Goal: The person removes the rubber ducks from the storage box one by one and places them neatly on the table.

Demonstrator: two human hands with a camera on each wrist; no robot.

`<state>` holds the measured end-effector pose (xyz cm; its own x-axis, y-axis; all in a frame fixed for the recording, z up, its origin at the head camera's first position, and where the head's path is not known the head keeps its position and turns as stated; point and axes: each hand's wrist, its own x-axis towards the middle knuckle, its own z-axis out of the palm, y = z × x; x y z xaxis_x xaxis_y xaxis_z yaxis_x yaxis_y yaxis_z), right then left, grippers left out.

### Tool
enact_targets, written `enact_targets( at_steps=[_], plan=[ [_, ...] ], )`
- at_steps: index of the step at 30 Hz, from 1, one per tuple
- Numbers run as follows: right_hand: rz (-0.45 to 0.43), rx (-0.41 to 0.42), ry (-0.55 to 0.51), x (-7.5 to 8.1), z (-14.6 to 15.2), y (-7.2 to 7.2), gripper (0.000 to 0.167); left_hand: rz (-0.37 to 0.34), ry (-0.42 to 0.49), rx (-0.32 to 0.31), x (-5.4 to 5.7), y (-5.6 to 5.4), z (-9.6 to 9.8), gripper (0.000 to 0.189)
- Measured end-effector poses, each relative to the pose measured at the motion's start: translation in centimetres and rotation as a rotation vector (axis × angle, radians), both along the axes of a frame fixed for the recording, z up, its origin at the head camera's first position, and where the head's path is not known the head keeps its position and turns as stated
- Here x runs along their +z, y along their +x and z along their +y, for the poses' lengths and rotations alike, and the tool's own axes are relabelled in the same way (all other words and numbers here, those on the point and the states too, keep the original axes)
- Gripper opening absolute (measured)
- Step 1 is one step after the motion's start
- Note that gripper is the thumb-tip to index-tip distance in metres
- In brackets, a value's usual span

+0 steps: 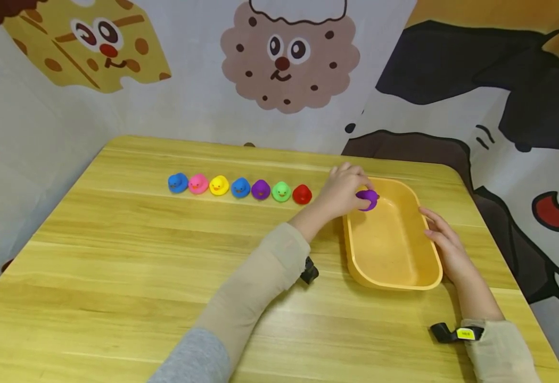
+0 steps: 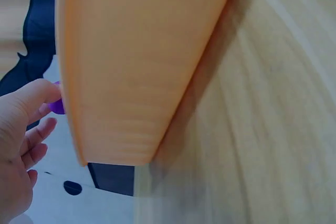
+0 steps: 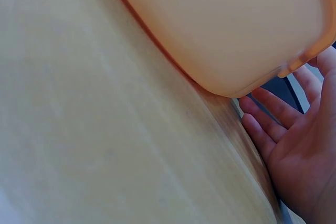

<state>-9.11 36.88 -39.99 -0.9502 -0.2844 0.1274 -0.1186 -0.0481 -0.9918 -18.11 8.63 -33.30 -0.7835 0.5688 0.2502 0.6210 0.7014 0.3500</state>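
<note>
My left hand (image 1: 344,190) pinches a purple rubber duck (image 1: 368,199) between thumb and fingers, over the far left part of a yellow-orange plastic tub (image 1: 385,244). From the left wrist view, the tub's outer wall (image 2: 131,66) hides most of that duck (image 2: 56,106). On the tub's right side, my right hand (image 1: 447,244) rests against the rim with its fingers loosely extended. The right wrist view shows this hand (image 3: 299,129) beside the tub's corner, some fingers apart from the wall. Inside the tub, the visible floor is bare.
Left of the tub, several rubber ducks stand in a row: blue (image 1: 178,183), pink (image 1: 198,184), yellow (image 1: 219,185), blue (image 1: 240,188), purple (image 1: 261,190), green (image 1: 281,192) and red (image 1: 302,194). The wooden table (image 1: 116,266) meets a cartoon-printed wall covering (image 1: 188,117).
</note>
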Motion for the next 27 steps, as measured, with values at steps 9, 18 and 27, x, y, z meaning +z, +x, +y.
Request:
enact_targets(
  at_steps=[9, 18, 27],
  plan=[
    [0.008, 0.005, -0.005, -0.1, -0.1, 0.1, 0.048, 0.031, 0.084, -0.037, 1.1, 0.8, -1.8, 0.031],
    [0.001, 0.000, 0.002, -0.1, 0.0, 0.1, 0.048, 0.020, 0.188, -0.057, 2.2, 2.1, -3.9, 0.031],
    [-0.002, -0.002, 0.005, -0.1, 0.0, 0.1, 0.047, 0.024, 0.302, -0.101, 2.5, 3.3, -6.1, 0.031]
  ],
)
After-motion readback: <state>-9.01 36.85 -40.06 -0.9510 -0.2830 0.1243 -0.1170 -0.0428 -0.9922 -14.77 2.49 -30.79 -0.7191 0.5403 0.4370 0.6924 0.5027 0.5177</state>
